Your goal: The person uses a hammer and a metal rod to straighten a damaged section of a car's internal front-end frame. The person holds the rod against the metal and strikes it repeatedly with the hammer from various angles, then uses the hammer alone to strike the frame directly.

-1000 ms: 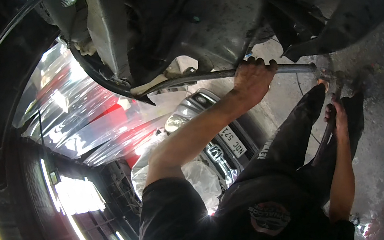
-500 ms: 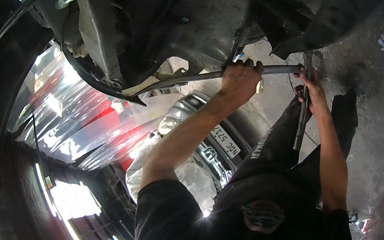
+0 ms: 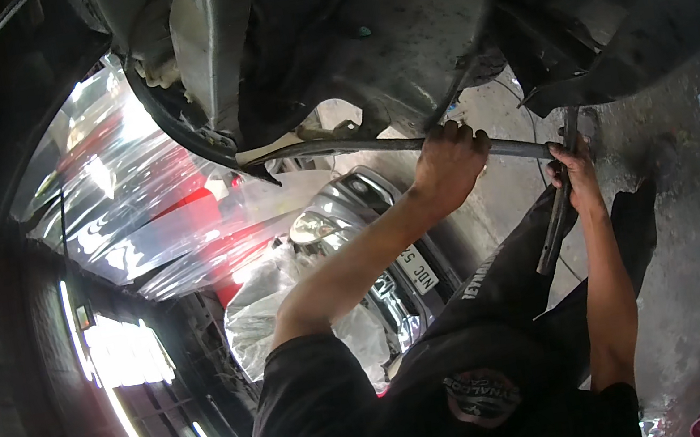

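- Workshop background: concrete floor lay below, with clear plastic sheeting and a parked vehicle's front beyond the work.
- Overhead, a vehicle body showed its dark, dirty underside; a long bar ran along its lower edge, left end at the rim (whether seated or merely resting could not be told).
- Left hand was wrapped over the long bar, right of its middle.
- Right hand was closed around a short bar, which slanted past the long bar's right end; any coupling there could not be made out.
- Judged risk: if poorly seated, the left end could slip off the edge under load and jerk the long bar loose.
- Judged risk: a loose meeting of the bars could pinch fingers, or a weak grip drop the short bar against the legs.
- Judged risk: a dark flap hung from the body's lower right edge, near the right hand; an upward swing could scrape knuckles there.
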The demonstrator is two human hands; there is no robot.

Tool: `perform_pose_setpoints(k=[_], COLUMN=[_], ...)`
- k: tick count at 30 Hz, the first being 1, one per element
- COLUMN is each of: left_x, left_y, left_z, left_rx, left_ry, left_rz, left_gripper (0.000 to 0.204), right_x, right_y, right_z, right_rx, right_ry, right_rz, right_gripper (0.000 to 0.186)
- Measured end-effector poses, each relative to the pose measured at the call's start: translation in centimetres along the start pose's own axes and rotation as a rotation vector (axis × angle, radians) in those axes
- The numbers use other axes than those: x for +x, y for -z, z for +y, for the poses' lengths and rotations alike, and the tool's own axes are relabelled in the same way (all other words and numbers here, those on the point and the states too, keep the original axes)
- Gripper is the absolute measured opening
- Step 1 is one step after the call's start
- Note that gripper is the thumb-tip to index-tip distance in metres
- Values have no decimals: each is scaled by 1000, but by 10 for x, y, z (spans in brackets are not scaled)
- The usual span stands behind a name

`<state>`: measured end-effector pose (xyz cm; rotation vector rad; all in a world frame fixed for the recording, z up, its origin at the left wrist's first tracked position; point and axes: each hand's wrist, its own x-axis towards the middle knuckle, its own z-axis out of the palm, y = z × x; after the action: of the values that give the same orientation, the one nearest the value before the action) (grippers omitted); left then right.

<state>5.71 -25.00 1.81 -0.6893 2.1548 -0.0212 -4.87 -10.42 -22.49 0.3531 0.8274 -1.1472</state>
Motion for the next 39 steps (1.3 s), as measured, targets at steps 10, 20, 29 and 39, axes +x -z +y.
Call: perform_pose_setpoints(k=[10,20,29,39], left_x=[-30,74,72,72], left_y=[-81,-95,-82,-114], left_z=[67,105,112,129], left_rx=[-1621,-2588,-2461,-2173], left_ry=[525,875,887,1280], left_rz=[125,915,1137,1253], left_gripper=[37,22,25,36], right_x=[16,-18,-150,-207], right_y=[8,17,79,-125], right_z=[-9,-29,-46,-146], right_rx=[-34,-263,-1191,-791], right_ry=[-48,-37,355,14], right_rz=[-73,-2,74,-348], right_gripper=[54,61,52,42])
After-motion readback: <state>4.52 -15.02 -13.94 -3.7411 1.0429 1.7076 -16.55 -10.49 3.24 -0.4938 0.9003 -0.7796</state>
